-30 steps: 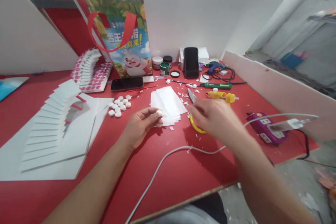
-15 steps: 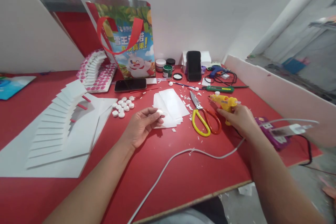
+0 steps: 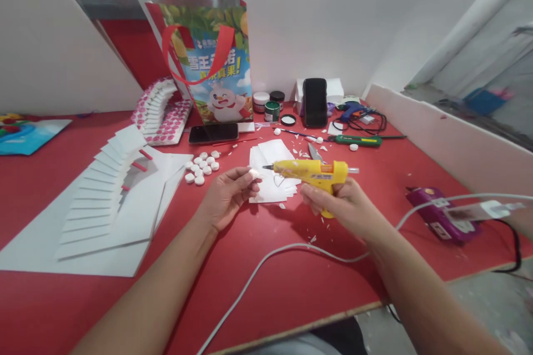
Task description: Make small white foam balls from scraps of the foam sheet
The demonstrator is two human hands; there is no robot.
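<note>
Between the thumb and fingers of my left hand is a small white piece, partly covered by the fingertips. My right hand is wrapped round the handle of a yellow hot glue gun. Its dark nozzle points left, a short gap from the white piece. White paper sheets lie beneath the nozzle. Left of my left hand sits a cluster of small white round pieces. The scissors are mostly hidden behind the glue gun and my right hand.
A curved fan of white strips stands on white boards at left. Behind are a printed bag, a phone, paint jars and a green-handled tool. A white cable crosses the red table; a purple box sits right.
My right hand has lifted the glue gun and brought it left, over the scissors and close to the white piece. My left hand stays nearly in place. The view has shifted slightly.
</note>
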